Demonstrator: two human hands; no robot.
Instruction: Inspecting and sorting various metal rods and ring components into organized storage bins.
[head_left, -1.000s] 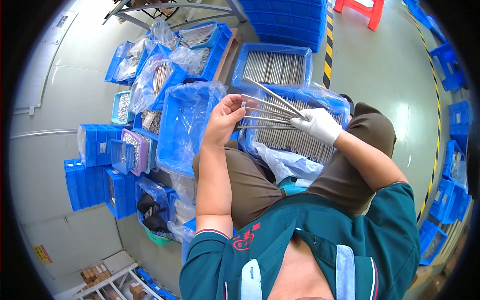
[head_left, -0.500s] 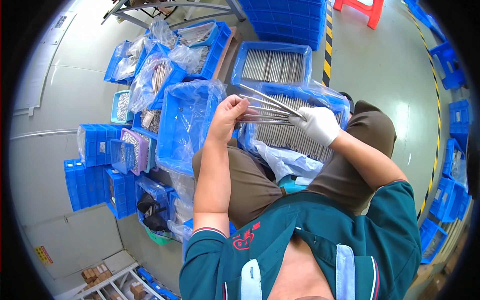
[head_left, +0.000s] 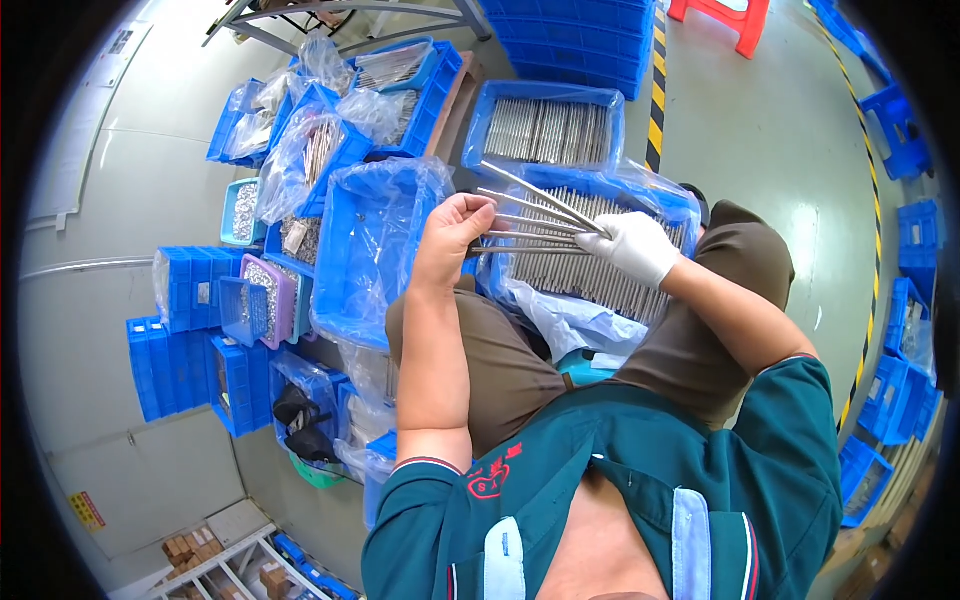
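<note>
My right hand [head_left: 640, 248], in a white glove, is closed round one end of several thin metal rods [head_left: 545, 208]. The rods fan out leftward from it. At their free ends is my bare left hand [head_left: 452, 238], thumb and fingertips pinched together; whether a rod is between them is hidden. Below the rods, in front of my knees, a plastic-lined blue crate [head_left: 683, 207] holds many similar rods in a row. To the left stands another lined blue crate [head_left: 345, 250] with clear plastic film in it.
Beyond stands a blue bin of rods [head_left: 472, 140], with stacked blue crates [head_left: 570, 45] behind it. At left are blue crates with bagged rods [head_left: 345, 150] and a purple basket [head_left: 285, 335] of small metal parts. A red stool [head_left: 735, 22] stands far right.
The free ends of the rods have spread further apart, the upper ones rising slightly. My left hand has shifted only a little; my right hand keeps its grip.
</note>
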